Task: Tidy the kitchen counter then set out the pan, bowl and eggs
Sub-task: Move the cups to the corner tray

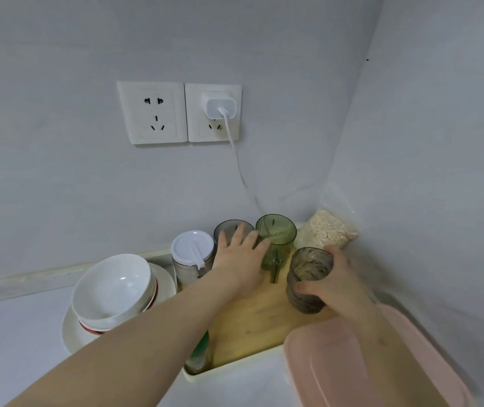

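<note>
A wooden tray (pixel 252 333) with a cream rim sits in the counter's corner. My right hand (pixel 337 289) grips a grey ribbed glass (pixel 308 277) standing on the tray's right side. My left hand (pixel 240 254) reaches over the tray with fingers spread, resting against a second grey glass (pixel 229 227) and touching a green ribbed glass (pixel 277 233) at the back. A stack of white bowls (pixel 111 289) on a white plate (pixel 72 330) stands left of the tray. No pan or eggs are in view.
A white-lidded jar (pixel 192 254) stands at the tray's back left, a bag of oats (pixel 327 230) in the corner. A pink lidded container (pixel 352 362) lies at the front right. A green-capped bottle (pixel 201 353) hides under my left forearm. A charger cable (pixel 240 171) hangs from the wall socket.
</note>
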